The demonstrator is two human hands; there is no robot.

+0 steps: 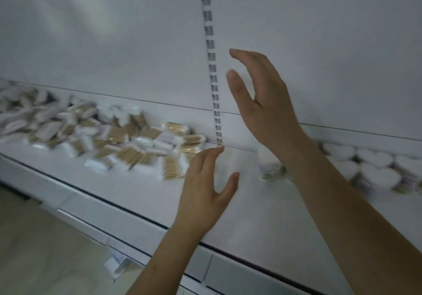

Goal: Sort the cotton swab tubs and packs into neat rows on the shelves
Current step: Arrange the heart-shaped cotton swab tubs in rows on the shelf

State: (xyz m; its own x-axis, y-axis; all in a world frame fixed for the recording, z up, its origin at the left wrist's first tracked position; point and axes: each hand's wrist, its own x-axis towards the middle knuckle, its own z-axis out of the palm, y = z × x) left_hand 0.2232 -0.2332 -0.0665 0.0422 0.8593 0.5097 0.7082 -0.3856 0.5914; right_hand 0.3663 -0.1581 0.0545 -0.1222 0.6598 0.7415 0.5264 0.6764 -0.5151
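Spanning the whole view: white back panel (114, 43) with slotted upright strip (211, 61) running down to the shelf (239, 214). Shelf tilting across frame, white, front edge with dark line.

Lying heaped on left part of shelf: cotton swab packs (118, 139), jumbled, not in rows, tan sticks and white tips showing, much of it motion-blurred. Nearest pack (172, 168) sitting just left of the left hand.

Standing at right on shelf: cotton swab tubs (370, 169), white heart-shaped lids, grouped close, partly hidden behind right forearm. One single tub (269, 164) standing apart from group, toward shelf middle, just beside right wrist, label blurred.

Reaching in from lower right: right hand (262, 102), raised in front of back panel, grip spread, fingers straight-ish, thumb apart, holding nothing.

Coming up from bottom centre: left hand (205, 185), hovering over bare middle stretch of shelf between packs and single tub, grip spread, thumb out, holding nothing, fingertips near foot of upright strip.

Showing lower left below shelf: pale floor (34, 249), small white tag (115, 265) hanging off shelf edge, blurred.
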